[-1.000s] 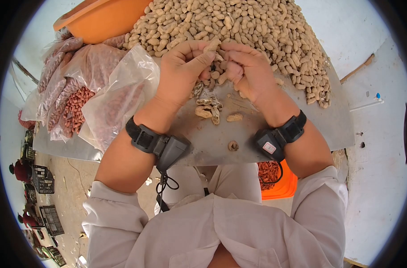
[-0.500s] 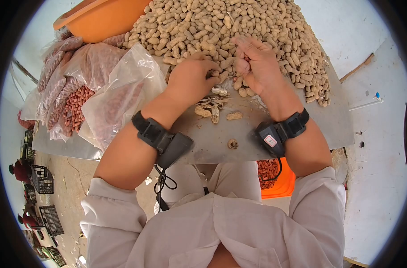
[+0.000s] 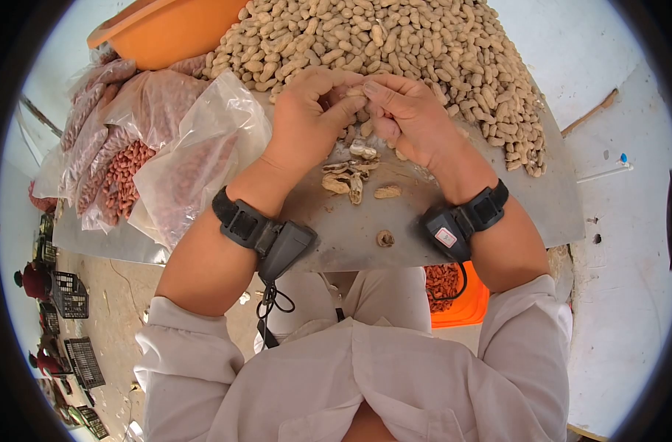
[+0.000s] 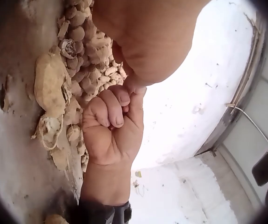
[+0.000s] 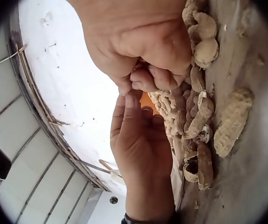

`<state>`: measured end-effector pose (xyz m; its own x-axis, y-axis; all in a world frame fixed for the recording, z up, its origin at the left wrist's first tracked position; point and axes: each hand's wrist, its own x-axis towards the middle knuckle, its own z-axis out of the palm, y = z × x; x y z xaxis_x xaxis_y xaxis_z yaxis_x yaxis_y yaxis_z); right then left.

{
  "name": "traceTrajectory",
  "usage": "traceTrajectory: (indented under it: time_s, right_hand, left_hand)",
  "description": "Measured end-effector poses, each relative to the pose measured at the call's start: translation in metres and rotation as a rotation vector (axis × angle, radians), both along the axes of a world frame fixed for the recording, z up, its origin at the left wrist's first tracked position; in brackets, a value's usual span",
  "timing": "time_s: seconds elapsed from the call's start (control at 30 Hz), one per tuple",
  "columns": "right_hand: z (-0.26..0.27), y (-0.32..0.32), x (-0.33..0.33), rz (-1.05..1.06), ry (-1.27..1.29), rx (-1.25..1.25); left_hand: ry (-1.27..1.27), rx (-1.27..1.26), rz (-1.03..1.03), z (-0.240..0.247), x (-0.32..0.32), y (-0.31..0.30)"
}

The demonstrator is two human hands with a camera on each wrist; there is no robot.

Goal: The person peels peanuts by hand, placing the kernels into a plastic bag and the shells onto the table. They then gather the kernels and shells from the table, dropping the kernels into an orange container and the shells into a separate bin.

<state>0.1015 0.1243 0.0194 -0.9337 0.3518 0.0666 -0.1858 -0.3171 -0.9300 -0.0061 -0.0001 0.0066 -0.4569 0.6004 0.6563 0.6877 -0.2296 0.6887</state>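
Observation:
My left hand [image 3: 301,121] and right hand [image 3: 418,121] meet at the fingertips over the front of the peanut heap [image 3: 395,44]. Between the thumbs and forefingers they pinch an unshelled peanut [image 3: 357,93], mostly hidden by the fingers. In the left wrist view, the other fingers of the right hand [image 4: 110,126] are curled into the palm, with a bit of red showing between them. Broken peanut shells [image 3: 348,182] lie on the metal tabletop [image 3: 336,236] below the hands, and a single whole peanut [image 3: 387,191] lies beside them.
Clear plastic bags [image 3: 196,169] of red peanut kernels [image 3: 126,177] lie at the left, before an orange basin [image 3: 174,37]. An orange container [image 3: 469,309] with reddish contents stands below the table edge. Black crates [image 3: 85,361] stand on the floor at far left.
The hands moved apart, the left dropping to the heap's front edge, and have come back together with a peanut between them. More shell pieces lie on the table than a second ago.

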Motion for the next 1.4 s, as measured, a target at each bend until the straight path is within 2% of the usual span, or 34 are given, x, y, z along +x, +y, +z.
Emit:
traceTrajectory:
  time_s: [0.13, 0.23, 0.33, 0.43, 0.53, 0.63, 0.73, 0.87, 1.4]
  right_hand:
    - [-0.002, 0.004, 0.0, 0.096, 0.076, -0.057]
    - [-0.005, 0.005, 0.0, 0.15, 0.135, -0.123]
    - [-0.008, 0.004, -0.002, 0.156, 0.193, -0.139]
    - [-0.008, 0.003, -0.002, 0.131, 0.221, -0.111]
    - [-0.004, -0.002, 0.0, 0.078, 0.204, -0.116]
    - [-0.003, -0.003, 0.0, 0.106, 0.192, -0.096]
    - [-0.004, -0.003, 0.0, 0.121, 0.139, 0.025]
    - [-0.002, -0.009, 0.0, 0.082, 0.122, 0.09]
    - [-0.003, -0.016, 0.0, 0.079, 0.169, 0.028]
  left_hand:
    - [-0.211, 0.119, -0.115, -0.004, 0.002, 0.004]
    - [-0.217, 0.066, -0.158, -0.001, 0.003, 0.003]
    - [-0.075, 0.072, -0.092, 0.007, 0.008, 0.0]
    - [-0.229, 0.056, -0.114, 0.007, 0.013, 0.0]
    - [-0.527, -0.182, -0.294, 0.016, 0.008, -0.009]
    - [-0.393, -0.181, -0.268, 0.013, 0.006, -0.008]
    - [-0.168, -0.054, -0.139, 0.001, 0.006, 0.001]
    - [-0.167, -0.079, -0.145, 0.002, 0.008, -0.001]
    - [-0.232, -0.058, -0.135, 0.006, 0.014, -0.005]
